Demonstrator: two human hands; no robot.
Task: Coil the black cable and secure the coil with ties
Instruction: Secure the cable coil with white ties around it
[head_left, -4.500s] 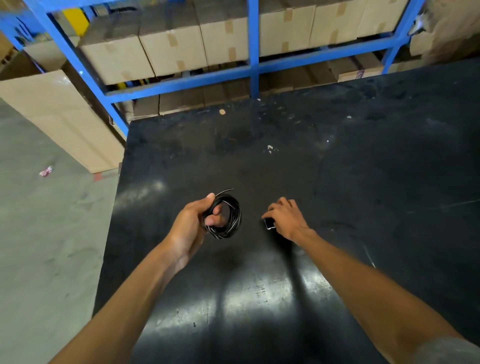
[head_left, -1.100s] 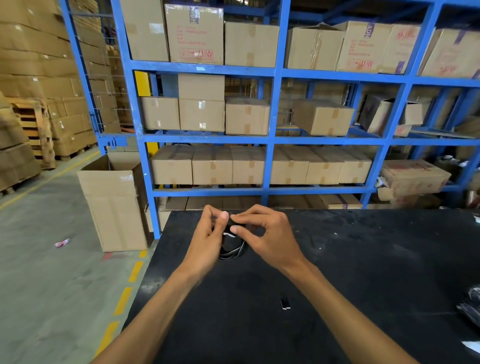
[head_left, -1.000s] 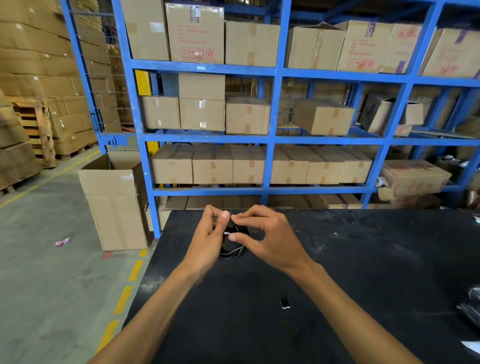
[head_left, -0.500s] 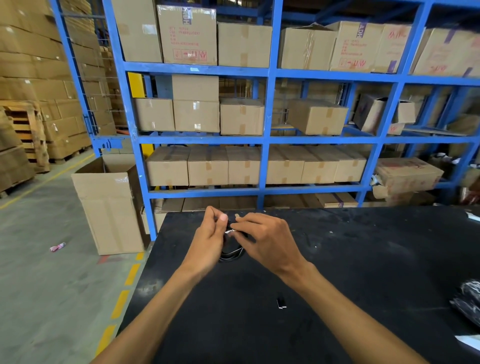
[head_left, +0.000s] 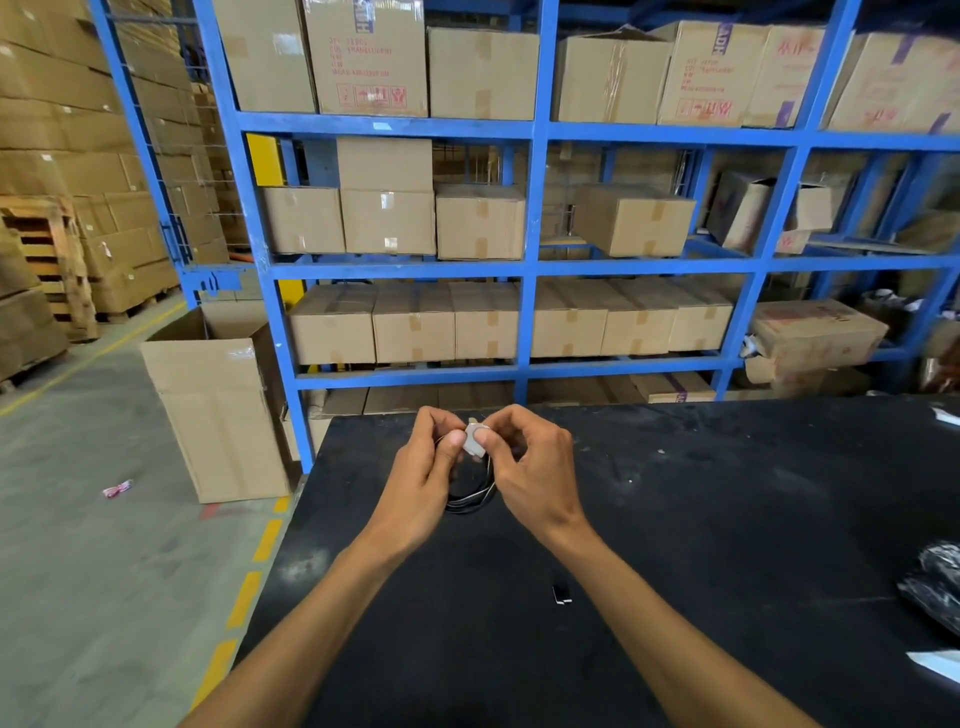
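A small coil of black cable (head_left: 471, 498) hangs between both hands above the far left part of the black table (head_left: 675, 519). My left hand (head_left: 423, 478) pinches the top of the coil. Facing it, my right hand (head_left: 530, 473) pinches a small pale tie (head_left: 474, 440) at the top of the coil, where the fingertips of both hands meet. Most of the coil's upper half is hidden behind the fingers.
A small black piece (head_left: 561, 594) lies on the table near my right forearm. A dark bundle (head_left: 935, 587) and a white scrap (head_left: 935, 662) sit at the right edge. Blue racking (head_left: 527, 260) with cartons stands behind the table; an open carton (head_left: 218, 405) is on the floor left.
Earlier my left hand held the coil alone while my right hand rested on the table. Now both hands hold the coil raised, and a pale tie has come into sight between the fingertips.
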